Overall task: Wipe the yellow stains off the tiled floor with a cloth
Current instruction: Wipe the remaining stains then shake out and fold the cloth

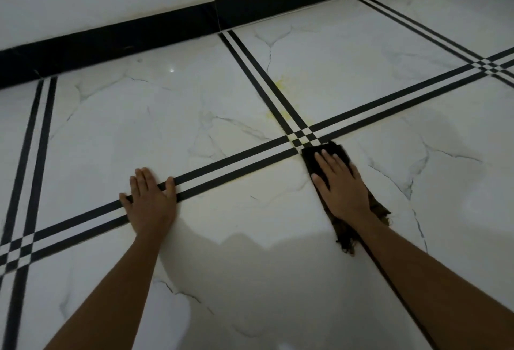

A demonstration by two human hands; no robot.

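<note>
Dark cloth half under right hand

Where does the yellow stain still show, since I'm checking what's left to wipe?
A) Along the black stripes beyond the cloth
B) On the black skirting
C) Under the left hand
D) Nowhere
A: yellow stain lies along the black stripes, beyond the cloth under the right hand.
</note>
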